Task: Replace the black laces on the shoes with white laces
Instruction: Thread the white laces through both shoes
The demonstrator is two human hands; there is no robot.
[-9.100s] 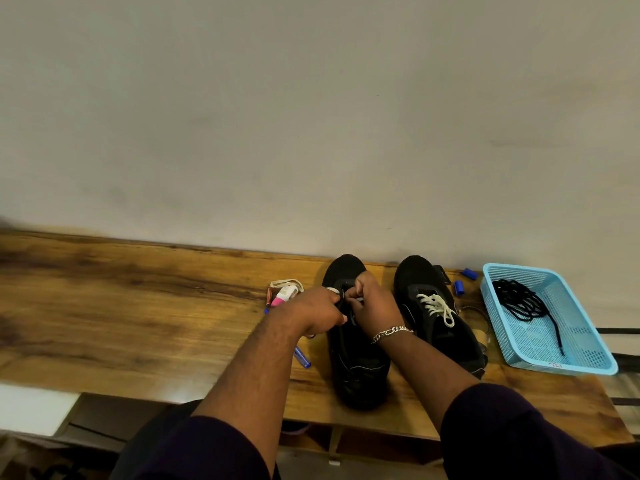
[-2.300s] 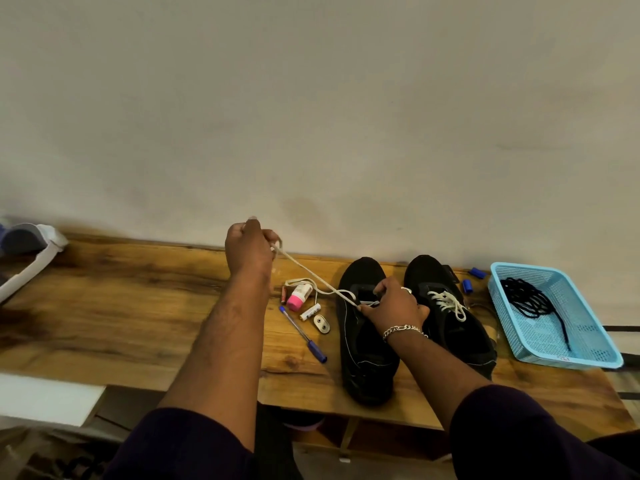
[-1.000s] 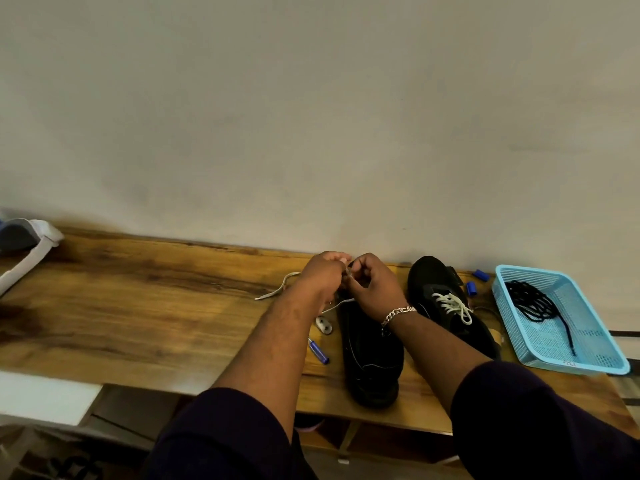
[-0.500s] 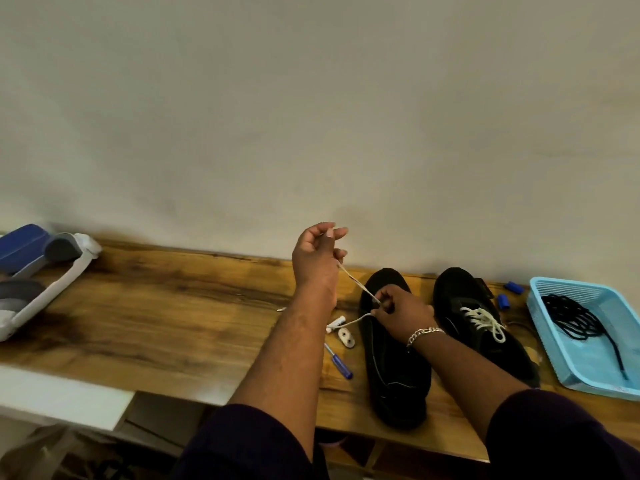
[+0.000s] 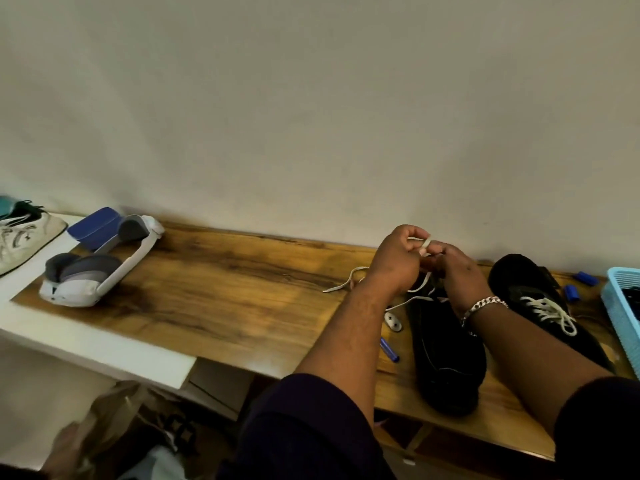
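**Both hands pinch the white lace above the left shoe**

Two black shoes stand side by side on the wooden surface (image 5: 221, 289), long axes running from the near edge toward the wall, toes at the wall. The right shoe (image 5: 540, 306) already carries a white lace, tied. Above the tongue of the left shoe (image 5: 446, 358) the left hand (image 5: 398, 261) and the right hand (image 5: 457, 271) meet, fingers curled, each pinching the white lace (image 5: 412, 299); one loop wraps a fingertip, and one loose end trails left along the surface.

Half a second ago the left hand was raised and pulling the lace taut away from the shoe; now it has come back down against the right hand.

One light-blue basket (image 5: 623, 313) sits at the right edge. Two small blue caps (image 5: 576, 285) lie beside it, one blue pen (image 5: 389, 349) and one small metal piece (image 5: 393, 322) left of the shoe, one white headset (image 5: 100, 268) far left
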